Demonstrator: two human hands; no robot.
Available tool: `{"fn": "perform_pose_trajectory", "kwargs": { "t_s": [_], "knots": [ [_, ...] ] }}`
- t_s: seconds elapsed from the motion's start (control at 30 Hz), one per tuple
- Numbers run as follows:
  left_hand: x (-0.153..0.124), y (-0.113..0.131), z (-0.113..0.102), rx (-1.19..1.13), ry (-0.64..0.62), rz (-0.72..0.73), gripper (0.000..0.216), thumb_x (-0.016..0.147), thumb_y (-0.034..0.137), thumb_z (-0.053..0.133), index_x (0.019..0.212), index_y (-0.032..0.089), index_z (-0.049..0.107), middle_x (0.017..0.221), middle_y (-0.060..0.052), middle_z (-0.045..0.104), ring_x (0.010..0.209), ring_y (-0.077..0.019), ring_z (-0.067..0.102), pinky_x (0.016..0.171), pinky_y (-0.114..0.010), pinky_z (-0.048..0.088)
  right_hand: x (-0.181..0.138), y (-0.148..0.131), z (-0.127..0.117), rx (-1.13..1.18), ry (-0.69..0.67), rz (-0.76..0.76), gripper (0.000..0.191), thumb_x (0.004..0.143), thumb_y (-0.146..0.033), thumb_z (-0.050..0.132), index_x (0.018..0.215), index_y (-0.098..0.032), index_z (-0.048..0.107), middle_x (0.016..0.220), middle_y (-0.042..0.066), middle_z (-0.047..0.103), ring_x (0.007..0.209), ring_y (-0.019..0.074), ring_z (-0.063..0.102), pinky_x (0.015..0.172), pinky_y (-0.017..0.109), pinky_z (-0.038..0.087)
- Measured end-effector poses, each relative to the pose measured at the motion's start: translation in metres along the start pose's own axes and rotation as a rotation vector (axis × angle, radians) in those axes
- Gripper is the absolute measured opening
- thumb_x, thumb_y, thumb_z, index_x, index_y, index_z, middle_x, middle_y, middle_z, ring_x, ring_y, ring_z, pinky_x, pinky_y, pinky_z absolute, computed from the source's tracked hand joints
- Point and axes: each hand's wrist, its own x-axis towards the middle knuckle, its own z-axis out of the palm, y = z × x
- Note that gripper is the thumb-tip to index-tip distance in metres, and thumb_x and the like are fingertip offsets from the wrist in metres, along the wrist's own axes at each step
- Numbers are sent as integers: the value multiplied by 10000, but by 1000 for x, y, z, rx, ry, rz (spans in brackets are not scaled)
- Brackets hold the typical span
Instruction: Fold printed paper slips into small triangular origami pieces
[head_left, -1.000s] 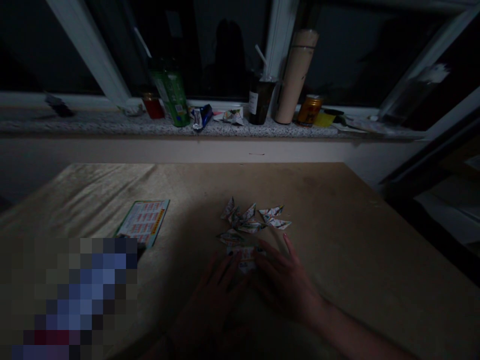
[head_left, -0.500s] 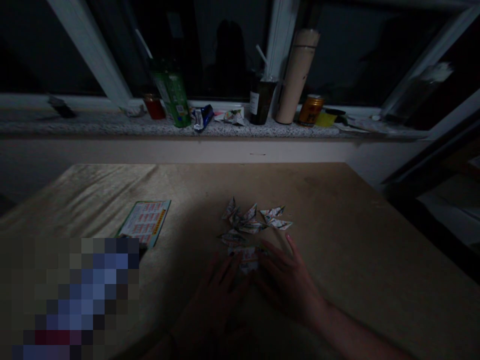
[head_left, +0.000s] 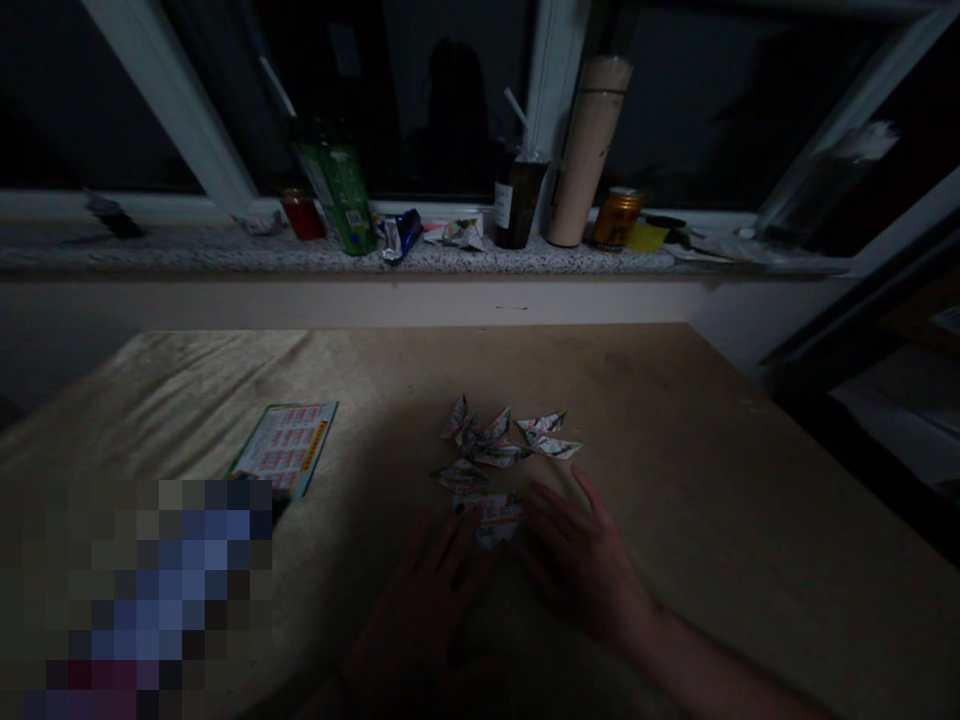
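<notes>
The scene is dim. On the brown table lies a small folded paper piece with coloured print. My left hand rests flat beside it on the left, fingers stretched out and touching its edge. My right hand lies flat on its right, fingers spread, fingertips at the paper. Just beyond, a cluster of several folded paper shapes sits on the table.
A printed sheet lies to the left on the table. The stone windowsill holds a green bottle, a red jar, a dark cup with a straw, a tall beige flask and a gold can.
My right hand has shifted slightly to the right and its fingers have spread a little. The left hand and the papers stay as they were.
</notes>
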Motion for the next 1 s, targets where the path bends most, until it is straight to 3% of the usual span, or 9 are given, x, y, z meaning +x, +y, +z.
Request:
{"fn": "perform_pose_trajectory", "kwargs": {
  "t_s": [0.33, 0.53, 0.67, 0.87, 1.0],
  "knots": [
    [-1, 0, 1, -48, -11, -35, 787, 785, 710, 352, 1427, 317, 123, 1505, -103, 110, 1328, -415, 143, 1016, -552, 222, 0, -1, 2, -3, -9, 37, 134, 889, -220, 476, 902, -198, 607, 935, 21, 703, 1035, 166, 589, 1091, 456, 192],
    [0, -1, 5, -47, -51, -46, 796, 776, 691, 413, 1424, 322, 134, 1506, -108, 83, 1332, -417, 117, 1020, -573, 213, 0, 2, 1, -2, -4, 61, 118, 875, -192, 490, 882, -207, 607, 930, 18, 706, 1005, 174, 607, 1074, 469, 212],
    [0, 0, 6, -28, -17, -37, 810, 778, 667, 445, 1428, 313, 116, 1507, -113, 65, 1332, -416, 116, 1023, -573, 209, 1, 2, 1, -3, -18, 63, 136, 881, -182, 474, 875, -202, 608, 919, 31, 704, 942, 165, 631, 1056, 465, 249],
    [-2, 1, 2, -59, 7, -13, 848, 776, 633, 482, 1435, 304, 63, 1513, -110, 19, 1333, -424, 95, 1010, -572, 236, 1, 2, -3, -41, 6, 14, 146, 887, -198, 467, 884, -211, 612, 867, 18, 713, 1008, 198, 610, 1060, 509, 225],
    [-2, 1, 3, -93, -6, -15, 868, 749, 633, 524, 1434, 308, 100, 1515, -94, 1, 1338, -412, 87, 1023, -569, 218, 0, 2, -2, -23, -14, 31, 158, 886, -180, 458, 840, -207, 607, 884, 22, 706, 979, 183, 621, 1058, 487, 236]
  ]
}}
